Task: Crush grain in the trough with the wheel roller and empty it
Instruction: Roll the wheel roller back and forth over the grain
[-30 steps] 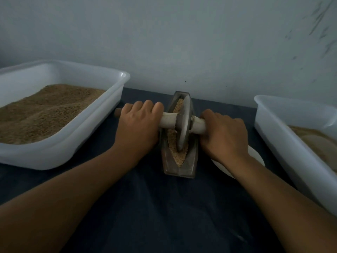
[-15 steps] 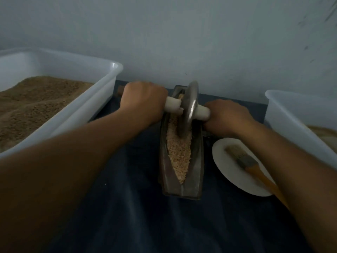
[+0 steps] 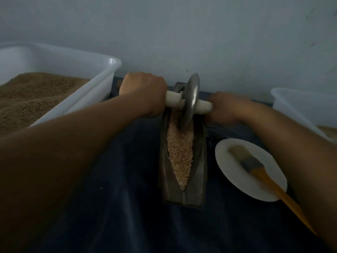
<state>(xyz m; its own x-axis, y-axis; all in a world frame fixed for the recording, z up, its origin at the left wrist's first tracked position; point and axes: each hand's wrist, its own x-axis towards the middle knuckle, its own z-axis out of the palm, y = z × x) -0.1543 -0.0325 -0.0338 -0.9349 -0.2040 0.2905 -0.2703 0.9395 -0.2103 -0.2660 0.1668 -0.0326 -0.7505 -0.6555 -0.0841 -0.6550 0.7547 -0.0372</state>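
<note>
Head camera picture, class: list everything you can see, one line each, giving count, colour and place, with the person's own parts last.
trough: one, dark metal, centre of the table.
grain: one heap, pale tan, inside the trough.
wheel roller: one, grey disc on a white handle, at the trough's far end.
left tub: one, white, far left, holding brown grain.
right tub: one, white, far right, partly out of view.
plate: one, white, right of the trough.
brush: one, yellow handle, lying on the plate.
cloth: one, dark blue, covering the table.
left hand: grips the handle's left end.
right hand: grips the handle's right end, blurred.
</note>
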